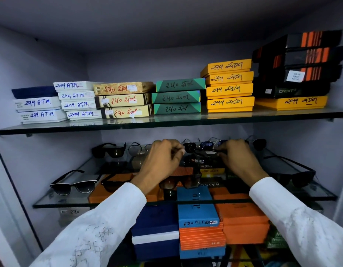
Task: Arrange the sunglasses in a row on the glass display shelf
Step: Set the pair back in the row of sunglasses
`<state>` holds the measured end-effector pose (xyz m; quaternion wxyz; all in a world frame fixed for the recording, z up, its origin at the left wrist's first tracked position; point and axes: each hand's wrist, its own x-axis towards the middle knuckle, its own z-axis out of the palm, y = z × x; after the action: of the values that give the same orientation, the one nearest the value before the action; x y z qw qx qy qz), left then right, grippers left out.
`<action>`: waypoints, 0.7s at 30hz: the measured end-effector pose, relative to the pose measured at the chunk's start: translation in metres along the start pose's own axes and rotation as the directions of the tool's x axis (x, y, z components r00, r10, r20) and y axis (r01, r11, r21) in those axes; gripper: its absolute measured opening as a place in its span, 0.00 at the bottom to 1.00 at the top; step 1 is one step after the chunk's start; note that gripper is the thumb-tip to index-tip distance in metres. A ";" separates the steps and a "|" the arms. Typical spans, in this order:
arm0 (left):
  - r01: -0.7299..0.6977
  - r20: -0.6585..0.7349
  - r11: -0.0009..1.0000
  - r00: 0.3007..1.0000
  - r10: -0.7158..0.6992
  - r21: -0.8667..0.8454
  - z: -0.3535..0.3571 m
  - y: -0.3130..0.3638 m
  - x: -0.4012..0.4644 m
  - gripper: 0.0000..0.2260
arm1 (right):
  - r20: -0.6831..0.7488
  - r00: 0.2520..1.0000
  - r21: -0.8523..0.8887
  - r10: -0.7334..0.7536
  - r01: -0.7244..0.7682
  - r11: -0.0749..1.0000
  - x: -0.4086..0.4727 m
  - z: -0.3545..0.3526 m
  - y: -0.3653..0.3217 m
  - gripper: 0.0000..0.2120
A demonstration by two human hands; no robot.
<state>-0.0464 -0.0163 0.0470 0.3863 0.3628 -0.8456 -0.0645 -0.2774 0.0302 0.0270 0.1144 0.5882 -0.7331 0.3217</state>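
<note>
Working left to right: black sunglasses (109, 150) and a clear pair (139, 148) already stand along the back of the glass shelf (57, 204). Left hand (163, 158) and right hand (237, 157) each pinch an end of the dark pair (200, 149) at mid-row. Best lowered level, lenses forward, without touching its neighbours, then let go with both hands together.

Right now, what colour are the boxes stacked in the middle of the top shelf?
Green, with black writing, seen in the head view.
</note>
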 end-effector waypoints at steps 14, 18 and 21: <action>0.071 0.092 0.989 0.994 -0.060 -0.129 0.028 0.038 0.030 0.08 | 0.007 0.994 0.405 0.107 -0.101 0.909 -0.015 -0.061 0.030 0.12; 0.124 0.096 0.988 0.989 -0.115 -0.093 0.035 0.041 0.031 0.06 | -0.058 0.979 0.337 0.194 -0.163 0.927 -0.006 -0.061 0.042 0.05; 0.191 0.077 0.979 0.980 -0.185 -0.076 0.037 0.039 0.032 0.05 | -0.049 0.977 0.273 0.206 -0.186 0.944 -0.003 -0.060 0.048 0.02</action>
<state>-0.1086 -0.0154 0.0562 0.3637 0.4222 -0.8169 -0.1484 -0.3339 0.0737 0.0550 0.0296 0.5096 -0.7332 0.4493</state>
